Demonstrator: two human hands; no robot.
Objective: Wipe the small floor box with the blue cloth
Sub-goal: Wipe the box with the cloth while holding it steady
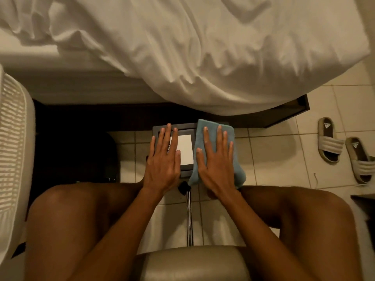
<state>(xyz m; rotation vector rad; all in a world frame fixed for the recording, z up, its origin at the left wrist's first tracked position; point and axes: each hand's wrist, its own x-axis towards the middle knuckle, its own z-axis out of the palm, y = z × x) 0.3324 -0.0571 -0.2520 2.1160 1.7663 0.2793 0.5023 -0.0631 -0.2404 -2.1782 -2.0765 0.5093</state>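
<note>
A small dark box (183, 126) with a white panel on top stands on the tiled floor between my knees, close to the bed. My left hand (163, 161) lies flat on its left half, fingers spread, holding nothing. A folded blue cloth (199, 128) covers the box's right half and hangs over its near right corner. My right hand (217, 159) presses flat on the cloth with fingers extended. The white panel shows between the two hands. The box's right side is hidden under the cloth.
A bed with a rumpled white duvet (203, 57) overhangs the floor just beyond the box. A pair of slippers (345, 151) lies at the right. A white slatted basket (12, 151) stands at the left. A padded seat (192, 262) and thin cables (189, 209) are below.
</note>
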